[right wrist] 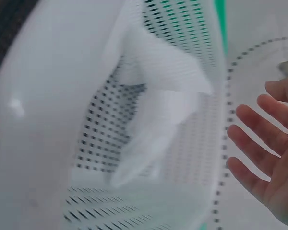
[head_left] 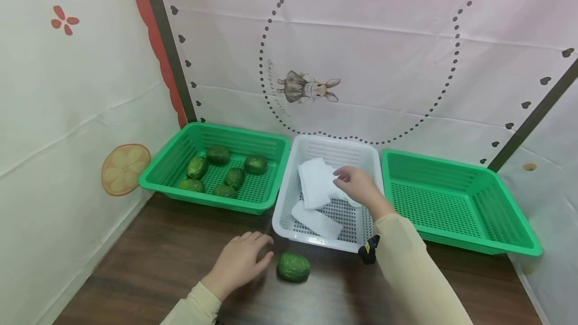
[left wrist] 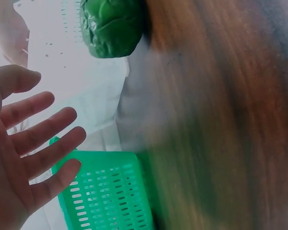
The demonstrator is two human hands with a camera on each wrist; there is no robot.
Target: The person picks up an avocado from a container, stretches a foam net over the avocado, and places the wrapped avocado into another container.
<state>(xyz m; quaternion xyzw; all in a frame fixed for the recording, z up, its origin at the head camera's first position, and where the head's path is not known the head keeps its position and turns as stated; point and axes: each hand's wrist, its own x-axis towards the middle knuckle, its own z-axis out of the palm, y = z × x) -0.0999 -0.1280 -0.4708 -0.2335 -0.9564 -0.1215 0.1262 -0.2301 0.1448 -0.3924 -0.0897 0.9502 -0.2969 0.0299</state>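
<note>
Left grip (head_left: 240,261), released left of the near avocado (head_left: 293,267), would best cup it gently; right grip (head_left: 359,187), also released, hangs over the white towels (head_left: 314,183).

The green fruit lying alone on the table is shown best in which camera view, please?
The head view, where the green fruit shows whole. The left wrist view shows it larger but cut off by the top edge; the right wrist view does not show it.

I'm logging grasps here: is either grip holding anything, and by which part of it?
Nothing is held: the left grip is empty beside the green fruit, and the right grip is empty over the white basket.
</note>
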